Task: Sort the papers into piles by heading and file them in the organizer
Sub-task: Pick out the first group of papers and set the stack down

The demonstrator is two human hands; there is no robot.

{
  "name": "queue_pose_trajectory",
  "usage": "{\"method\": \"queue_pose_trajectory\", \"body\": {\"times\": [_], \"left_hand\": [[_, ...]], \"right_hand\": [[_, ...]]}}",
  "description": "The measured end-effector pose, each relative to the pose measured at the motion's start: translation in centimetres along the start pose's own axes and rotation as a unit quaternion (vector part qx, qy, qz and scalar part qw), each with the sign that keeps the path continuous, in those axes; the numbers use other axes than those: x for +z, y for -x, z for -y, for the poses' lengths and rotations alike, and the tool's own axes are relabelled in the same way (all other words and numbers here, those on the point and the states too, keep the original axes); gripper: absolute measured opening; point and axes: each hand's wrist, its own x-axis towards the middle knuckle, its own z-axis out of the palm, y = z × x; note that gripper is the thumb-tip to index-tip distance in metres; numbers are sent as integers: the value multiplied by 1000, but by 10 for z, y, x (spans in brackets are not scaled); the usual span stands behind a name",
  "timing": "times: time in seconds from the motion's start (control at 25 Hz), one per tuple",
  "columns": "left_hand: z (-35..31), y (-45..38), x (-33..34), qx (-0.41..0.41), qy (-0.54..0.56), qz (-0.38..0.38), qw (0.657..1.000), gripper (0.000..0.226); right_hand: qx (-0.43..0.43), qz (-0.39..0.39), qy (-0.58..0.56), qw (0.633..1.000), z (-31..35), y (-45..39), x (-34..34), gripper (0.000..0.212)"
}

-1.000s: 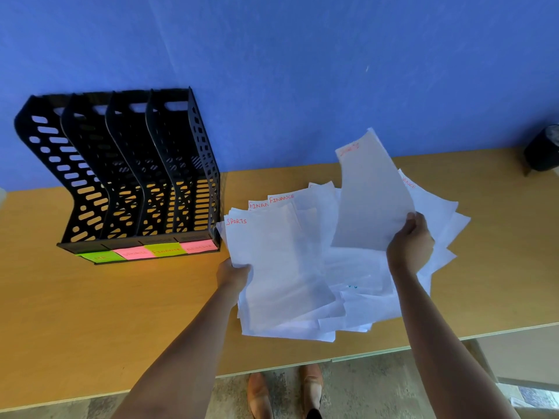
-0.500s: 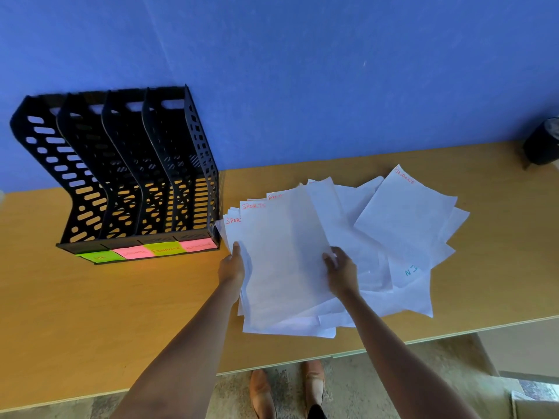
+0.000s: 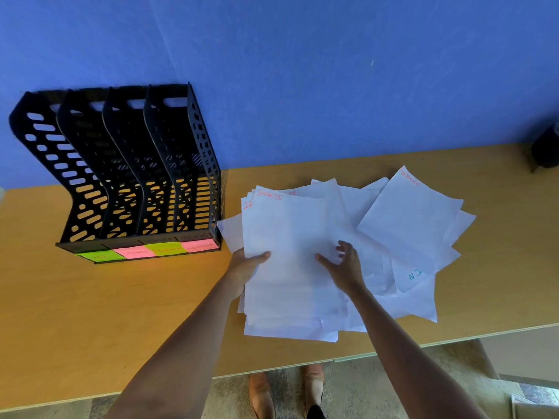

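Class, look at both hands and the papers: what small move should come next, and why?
Probably lift the top sheet headed SPORTS and start a sports pile. The left hand grips the stack's edge, the right hand rests spread on the sheet, and the organizer slots hold no papers yet.

Office desk against a blue wall.
Black four-slot file organizer point(image 3: 127, 176) with coloured labels on a wooden desktop point(image 3: 90, 313); just right of the organizer, loose headed papers point(image 3: 302, 267).
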Motion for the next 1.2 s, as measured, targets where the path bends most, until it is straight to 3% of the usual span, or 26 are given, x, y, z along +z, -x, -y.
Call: {"method": "queue_pose_trajectory", "body": {"times": [0.12,0.2,0.28,0.36,0.48,0.68,0.76,1.0,1.08,1.2], "left_hand": [[-11,-1,10,-32,-2,86,996,34],[-18,0,20,-35,-15,104,994,26],[-23,0,31,-9,-56,103,993,26],[-28,1,41,27,-90,67,993,22],[-36,1,55,94,-102,4,990,22],[-67,13,75,210,2,-16,978,17],[-80,19,77,248,17,-17,968,23],[-87,15,46,237,11,-36,971,44],[-82,15,42,221,9,-57,974,43],[-76,14,46,226,9,-71,971,33]], "right_hand": [[67,32,-120,990,15,-7,-14,61],[88,46,-216,971,18,-10,-22,53],[84,61,-240,965,19,-10,-29,49],[51,49,-222,972,23,-8,-33,40],[-26,-37,-223,974,36,-7,-33,17],[-151,-102,-274,944,79,4,-30,8],[-189,-98,-287,934,91,7,-30,6],[-192,-101,-277,936,79,5,-36,15],[-196,-78,-267,940,69,6,-33,9],[-171,-69,-258,948,64,9,-23,28]]}}
